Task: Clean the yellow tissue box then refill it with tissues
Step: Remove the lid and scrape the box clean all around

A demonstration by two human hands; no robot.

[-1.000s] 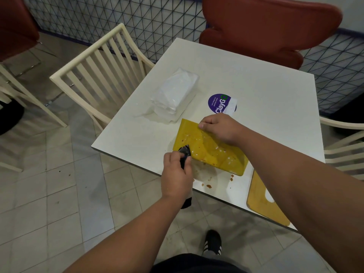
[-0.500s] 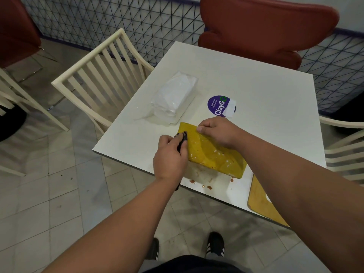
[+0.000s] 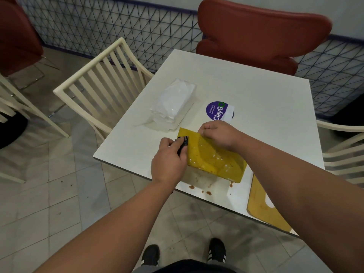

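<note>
Yellow tissue box point(image 3: 214, 156): laid flat near the table's point(image 3: 266, 107) near edge, spotted with residue. Its far edge is pinned under the closed fingers of the right hand point(image 3: 218, 133). A dark cloth point(image 3: 182, 143), clenched in the left hand point(image 3: 169, 161), is pressed at the box's left end. A wrapped tissue pack point(image 3: 173, 104) is set beyond, toward the left edge.

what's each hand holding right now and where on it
Left hand grips a dark cloth, bunched in its fingers, against the yellow tissue box at its far left end. Right hand pins the box's far edge.
</note>
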